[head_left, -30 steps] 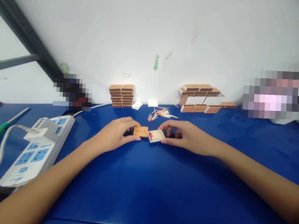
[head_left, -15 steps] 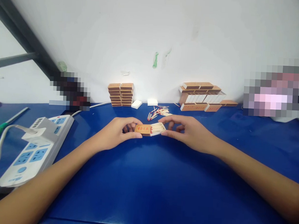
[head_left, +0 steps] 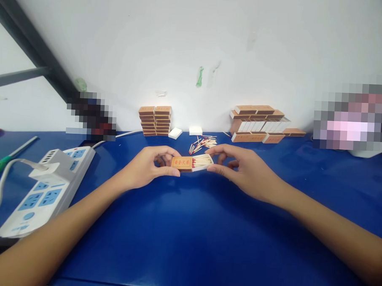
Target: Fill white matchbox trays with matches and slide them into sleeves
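Observation:
My left hand (head_left: 148, 168) pinches an orange matchbox sleeve (head_left: 181, 163) between thumb and fingers, a little above the blue table (head_left: 187, 235). My right hand (head_left: 242, 170) pinches the white inner tray (head_left: 203, 161), which is filled with red-tipped matches. The tray's left end sits inside the sleeve and its right part sticks out. Just behind my hands lies a loose pile of matches (head_left: 202, 144).
A stack of orange matchboxes (head_left: 155, 121) stands by the wall, with two white trays (head_left: 185, 132) beside it. More boxes and trays (head_left: 261, 125) are piled at the back right. A white power strip (head_left: 46, 183) with a cable lies at the left, a green-handled tool (head_left: 0, 163) beyond it.
A second ago sleeve and tray lay apart, side by side on the table. Both hands have since lifted them slightly and the tray's left end has gone into the sleeve.

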Motion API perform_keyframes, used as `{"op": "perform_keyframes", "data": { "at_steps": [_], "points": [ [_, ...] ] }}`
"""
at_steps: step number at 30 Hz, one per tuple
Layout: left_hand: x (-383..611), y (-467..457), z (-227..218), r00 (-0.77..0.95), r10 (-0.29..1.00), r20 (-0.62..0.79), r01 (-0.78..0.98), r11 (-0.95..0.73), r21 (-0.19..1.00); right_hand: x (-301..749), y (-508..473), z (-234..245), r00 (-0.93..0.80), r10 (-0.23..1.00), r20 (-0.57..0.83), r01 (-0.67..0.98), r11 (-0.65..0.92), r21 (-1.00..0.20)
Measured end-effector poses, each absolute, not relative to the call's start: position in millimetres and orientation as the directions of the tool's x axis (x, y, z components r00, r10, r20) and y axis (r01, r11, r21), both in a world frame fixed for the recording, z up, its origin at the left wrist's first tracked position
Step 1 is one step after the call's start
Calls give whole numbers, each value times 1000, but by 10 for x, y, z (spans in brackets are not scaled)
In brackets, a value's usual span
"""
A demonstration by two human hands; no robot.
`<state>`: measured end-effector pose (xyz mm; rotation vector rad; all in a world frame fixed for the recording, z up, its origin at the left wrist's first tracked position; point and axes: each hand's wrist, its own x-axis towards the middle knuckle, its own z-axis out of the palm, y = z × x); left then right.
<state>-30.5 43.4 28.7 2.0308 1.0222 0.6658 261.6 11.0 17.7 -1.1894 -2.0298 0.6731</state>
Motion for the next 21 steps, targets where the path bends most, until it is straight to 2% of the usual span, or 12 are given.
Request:
{"op": "perform_keyframes", "data": {
  "at_steps": [4, 7, 14, 16, 18, 21],
  "points": [
    [-293, 423, 283, 538, 835, 118, 433, -393, 811, 2601, 93, 184, -324, 893, 312, 539, 445, -715],
    [-274, 395, 268, 538, 832, 135, 416, -401, 816, 2557, 81, 167, -319, 904, 283, 496, 414, -763],
    [-156, 235, 215, 431, 865, 257, 408, -441, 800, 2263, -156, 113, -152, 968, 199, 228, 230, -946],
    [-104, 176, 195, 372, 871, 321, 413, -465, 783, 2168, -316, 124, -200, 965, 172, 125, 199, -972],
    [-58, 123, 177, 363, 862, 354, 419, -491, 764, 2104, -458, 136, -343, 929, 139, 49, 166, -985],
    [-39, 96, 176, 409, 834, 370, 459, -538, 707, 2090, -510, 127, -428, 900, 87, 45, 117, -992]
  ]
}}
